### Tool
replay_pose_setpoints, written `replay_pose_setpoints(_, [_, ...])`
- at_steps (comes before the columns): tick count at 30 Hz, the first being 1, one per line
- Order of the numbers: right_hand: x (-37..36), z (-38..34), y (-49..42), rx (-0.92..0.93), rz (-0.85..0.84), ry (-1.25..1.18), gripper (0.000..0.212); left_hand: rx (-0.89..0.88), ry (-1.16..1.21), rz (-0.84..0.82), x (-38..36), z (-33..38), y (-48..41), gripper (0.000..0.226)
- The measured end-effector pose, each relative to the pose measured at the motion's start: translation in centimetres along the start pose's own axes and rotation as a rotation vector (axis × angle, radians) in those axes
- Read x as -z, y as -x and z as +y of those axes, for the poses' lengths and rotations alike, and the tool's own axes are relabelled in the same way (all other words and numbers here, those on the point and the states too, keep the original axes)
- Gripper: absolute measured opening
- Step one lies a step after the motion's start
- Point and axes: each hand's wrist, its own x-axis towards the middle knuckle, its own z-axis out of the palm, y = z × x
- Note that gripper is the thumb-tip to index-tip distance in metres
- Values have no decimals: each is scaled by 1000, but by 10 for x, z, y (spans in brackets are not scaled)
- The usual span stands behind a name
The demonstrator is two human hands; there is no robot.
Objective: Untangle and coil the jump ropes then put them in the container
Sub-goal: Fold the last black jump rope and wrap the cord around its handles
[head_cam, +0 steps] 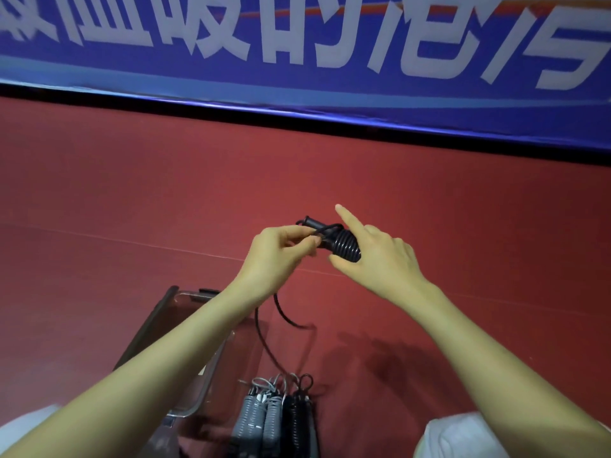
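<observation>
- Above the red floor [463, 209], the left hand [281, 256] pinches the cord of a black jump rope [345, 247] between thumb and curled fingers.
- The right hand [380, 262] grips the rope's wound bundle from the other side, thumb underneath, with the index finger pointing straight up.
- One black handle end sticks out of the bundle between the hands.
- A loose length of the same cord hangs from under the left hand, curving down toward the clear container [201, 391] below.
- Inside it stand grey coiled ropes [261, 421] with a black coiled rope [299, 421] just beside them.
- Beyond the floor hangs a blue banner [297, 44] with large white characters.
</observation>
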Motion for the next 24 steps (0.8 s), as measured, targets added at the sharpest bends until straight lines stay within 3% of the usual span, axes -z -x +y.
replay_pose_setpoints(2, [-2, -1, -1, 6, -38, 10, 75, -219, -338, 108, -1, 2, 4, 17])
replay_pose_setpoints(6, [-4, -6, 0, 5, 15, 31, 69, -270, -222, 144, -3, 5, 13, 14])
replay_pose_setpoints(9, [-4, -8, -2, -23, 62, -28, 69, -590, -582, 258, -3, 0, 13, 19])
replay_pose_setpoints(12, [-4, -7, -4, -38, -5, -69, 74, -702, -789, 341, 2, -6, 7, 13])
replay_pose_setpoints(16, [-3, -7, -3, -3, -25, -41, 72, -709, -794, 409, 13, -10, 0, 14])
replay_pose_setpoints(19, [-3, -8, -2, -1, 22, -77, 64, -846, -714, 303, 6, -16, 5, 16])
replay_pose_setpoints(21, [-2, -8, 0, -6, 73, -115, 59, -768, -557, 221, -3, -17, 11, 24])
replay_pose_setpoints(24, [1, -7, 0, -27, 169, -217, 48, -346, -94, 88, -9, -8, 17, 19])
